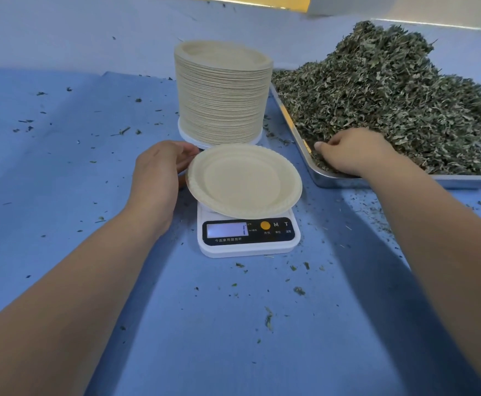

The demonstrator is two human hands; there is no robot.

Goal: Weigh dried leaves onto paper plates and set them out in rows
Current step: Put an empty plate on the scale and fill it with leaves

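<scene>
An empty paper plate [243,180] lies on a small white kitchen scale [248,237] whose lit display shows a 1. My left hand [156,172] holds the plate's left rim, fingers curled round its far edge. A metal tray [330,178] on the right carries a big heap of dried leaves [390,95]. My right hand [350,151] is in the tray's near left corner, fingers curled into the leaves; how much they grip is hidden. A tall stack of paper plates [223,92] stands just behind the scale.
A blue cloth [62,167] covers the table, strewn with leaf crumbs. The stack of plates stands close against the tray's left rim. A pale wall and a yellow strip run along the back.
</scene>
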